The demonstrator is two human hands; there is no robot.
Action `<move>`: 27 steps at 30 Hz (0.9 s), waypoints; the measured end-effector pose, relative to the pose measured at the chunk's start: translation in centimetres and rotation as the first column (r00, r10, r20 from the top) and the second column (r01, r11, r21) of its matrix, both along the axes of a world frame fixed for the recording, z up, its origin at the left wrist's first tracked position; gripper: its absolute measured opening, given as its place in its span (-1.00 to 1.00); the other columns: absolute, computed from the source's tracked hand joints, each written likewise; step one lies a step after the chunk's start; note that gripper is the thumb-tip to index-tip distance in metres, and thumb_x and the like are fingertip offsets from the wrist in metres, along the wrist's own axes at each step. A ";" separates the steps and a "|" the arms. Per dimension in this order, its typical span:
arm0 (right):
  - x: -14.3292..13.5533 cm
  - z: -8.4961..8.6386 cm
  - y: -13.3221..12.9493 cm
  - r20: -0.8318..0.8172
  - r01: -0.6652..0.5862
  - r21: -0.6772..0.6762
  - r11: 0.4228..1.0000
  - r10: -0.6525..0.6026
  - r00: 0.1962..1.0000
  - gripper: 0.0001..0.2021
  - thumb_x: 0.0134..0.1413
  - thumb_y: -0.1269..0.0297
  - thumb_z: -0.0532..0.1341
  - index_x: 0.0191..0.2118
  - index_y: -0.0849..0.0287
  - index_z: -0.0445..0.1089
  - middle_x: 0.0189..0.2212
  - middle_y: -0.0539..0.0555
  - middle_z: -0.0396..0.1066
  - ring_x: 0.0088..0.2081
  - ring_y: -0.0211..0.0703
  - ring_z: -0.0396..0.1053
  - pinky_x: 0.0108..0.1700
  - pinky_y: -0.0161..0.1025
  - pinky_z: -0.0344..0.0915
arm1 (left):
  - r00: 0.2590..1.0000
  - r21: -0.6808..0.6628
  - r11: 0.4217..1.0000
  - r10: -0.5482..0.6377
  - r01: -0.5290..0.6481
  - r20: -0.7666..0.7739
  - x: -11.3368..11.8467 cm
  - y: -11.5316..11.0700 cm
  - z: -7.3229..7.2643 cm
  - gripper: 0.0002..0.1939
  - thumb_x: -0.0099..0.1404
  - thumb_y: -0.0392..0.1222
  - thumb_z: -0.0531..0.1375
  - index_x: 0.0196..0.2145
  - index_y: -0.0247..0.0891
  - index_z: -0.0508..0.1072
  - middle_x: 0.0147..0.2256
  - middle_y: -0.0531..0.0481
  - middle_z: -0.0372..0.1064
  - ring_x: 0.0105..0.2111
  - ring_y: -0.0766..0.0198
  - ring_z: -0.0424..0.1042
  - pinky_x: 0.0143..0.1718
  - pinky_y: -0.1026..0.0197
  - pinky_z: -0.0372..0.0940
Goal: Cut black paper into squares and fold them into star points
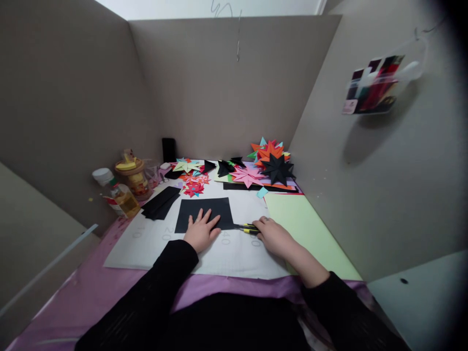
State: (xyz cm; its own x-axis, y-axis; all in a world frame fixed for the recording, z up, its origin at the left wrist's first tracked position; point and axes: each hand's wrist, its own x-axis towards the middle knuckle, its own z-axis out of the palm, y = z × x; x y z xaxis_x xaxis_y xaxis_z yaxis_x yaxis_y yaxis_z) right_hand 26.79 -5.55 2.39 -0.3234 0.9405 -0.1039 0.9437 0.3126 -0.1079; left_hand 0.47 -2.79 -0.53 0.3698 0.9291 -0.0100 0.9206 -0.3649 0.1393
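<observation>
From my end: the black paper (224, 209) lies flat on the white sheet (204, 258), with my left hand (202, 235) on top, fingers fanned out. I'd guess it's light, a bit stiff and quick to crease, so a flat palm or an edge pinch suits it. My right hand (271, 237) pinches the handle end of the scissors (250, 230), tips right at the paper's edge (touching? can't tell). Probably rigid, smooth plastic; take them by the yellow-and-black handles. Behind sits a spiky, crisply folded black star (278, 169). The green sheet (303, 219) looks smooth.
</observation>
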 end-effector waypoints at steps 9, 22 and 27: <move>-0.8 0.2 0.2 0.073 -0.012 0.027 1.000 0.010 0.997 -0.59 0.17 0.39 0.03 0.14 0.02 0.22 -0.08 0.19 0.27 -0.11 -0.01 0.25 -0.14 -0.20 0.09 | 1.000 -0.048 0.999 0.008 -0.010 -0.024 0.2 0.0 0.3 -0.47 0.34 0.14 -0.11 0.24 0.10 0.06 0.31 -0.04 -0.15 0.28 -0.17 -0.23 0.10 -0.41 -0.17; 0.3 0.1 -1.1 0.134 0.033 0.004 0.999 -0.033 0.990 -0.55 0.15 0.43 0.00 0.16 0.04 0.21 -0.08 0.22 0.26 -0.08 0.02 0.22 -0.15 -0.18 0.07 | 1.000 -0.064 0.998 0.011 -0.012 -0.012 0.2 0.0 0.5 -0.47 0.34 0.13 -0.11 0.24 0.10 0.06 0.31 -0.03 -0.14 0.28 -0.17 -0.22 0.10 -0.40 -0.15; -0.1 0.1 -1.0 0.135 0.049 0.014 0.999 -0.050 0.990 -0.57 0.17 0.42 -0.02 0.15 0.07 0.23 -0.06 0.24 0.26 -0.07 0.05 0.22 -0.14 -0.16 0.07 | 1.000 -0.060 0.998 0.013 -0.013 -0.012 0.2 0.0 0.4 -0.46 0.33 0.13 -0.11 0.24 0.09 0.06 0.31 -0.05 -0.14 0.28 -0.18 -0.21 0.10 -0.41 -0.15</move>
State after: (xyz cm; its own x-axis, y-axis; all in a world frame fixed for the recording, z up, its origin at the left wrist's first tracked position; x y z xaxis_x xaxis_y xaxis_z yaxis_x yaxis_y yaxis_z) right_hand 26.67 -6.57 2.52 -0.2598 0.9563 -0.1340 0.9638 0.2654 0.0253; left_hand 0.69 -2.80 -0.08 0.3573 0.9314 -0.0702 0.9269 -0.3443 0.1498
